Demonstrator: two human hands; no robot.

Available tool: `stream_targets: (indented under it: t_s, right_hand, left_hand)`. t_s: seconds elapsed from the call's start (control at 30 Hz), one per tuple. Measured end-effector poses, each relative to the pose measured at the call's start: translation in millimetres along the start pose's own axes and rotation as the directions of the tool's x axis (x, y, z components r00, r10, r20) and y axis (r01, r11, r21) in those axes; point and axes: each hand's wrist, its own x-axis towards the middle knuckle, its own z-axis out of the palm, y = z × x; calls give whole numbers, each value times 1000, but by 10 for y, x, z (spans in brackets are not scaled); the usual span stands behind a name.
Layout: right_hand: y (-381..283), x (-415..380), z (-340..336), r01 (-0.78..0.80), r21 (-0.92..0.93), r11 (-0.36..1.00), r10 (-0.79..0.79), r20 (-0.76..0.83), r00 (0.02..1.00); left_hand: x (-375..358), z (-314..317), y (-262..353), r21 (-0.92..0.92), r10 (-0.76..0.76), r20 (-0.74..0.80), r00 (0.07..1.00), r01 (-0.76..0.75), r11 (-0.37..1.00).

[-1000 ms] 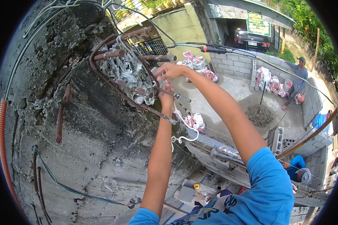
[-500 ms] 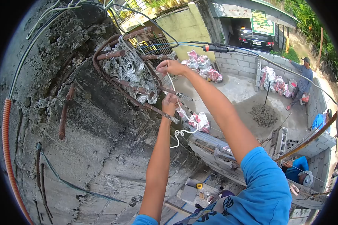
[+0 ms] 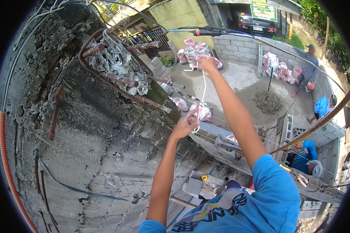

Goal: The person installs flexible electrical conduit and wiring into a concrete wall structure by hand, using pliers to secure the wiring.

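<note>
A white cord (image 3: 204, 88) runs between my two hands, out in the air to the right of the rebar. My right hand (image 3: 207, 64) is the upper one, closed in a pinch on the cord, with a short end sticking out to its left. Lower down, my left hand (image 3: 186, 125) has its fingers bent around the cord near a loop. Rusty rebar (image 3: 125, 93) juts from the concrete column top at the left, bent around a grey crumpled mass (image 3: 118, 64).
An orange corrugated conduit (image 3: 7, 155) and wires line the left. A cable with a black connector (image 3: 212, 32) crosses above my hands. Below right are a block wall (image 3: 237, 50), filled sacks (image 3: 271, 64), a wet mix pile (image 3: 268, 103) and several people, one standing (image 3: 309, 68).
Both hands have moved right, away from the rebar, and my left hand is lower. The cord between them is now stretched straighter. The view has shifted slightly.
</note>
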Motion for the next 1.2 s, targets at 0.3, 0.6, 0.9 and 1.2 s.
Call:
stream_targets:
  t_s: [0.3,0.6,0.9,1.2]
  right_hand:
    - [490,-863,-1061,-135,333,933,204,-180,962]
    - [-22,-1703,-1102,-298,388,872,260,149,954]
    - [195,-2170,-880,-485,663,571,470,221,854]
    - [1462,-2434,-743,-537,455,710,594,22,804]
  left_hand:
    - [-422,574,-794,229,98,-280,955,-33,973]
    - [-1413,887,-786,342,58,-410,910,94,935]
    - [-2235,1038,-272,412,160,-275,948,-34,911]
    - [-2825,1010,-33,334,165,-338,927,-46,941]
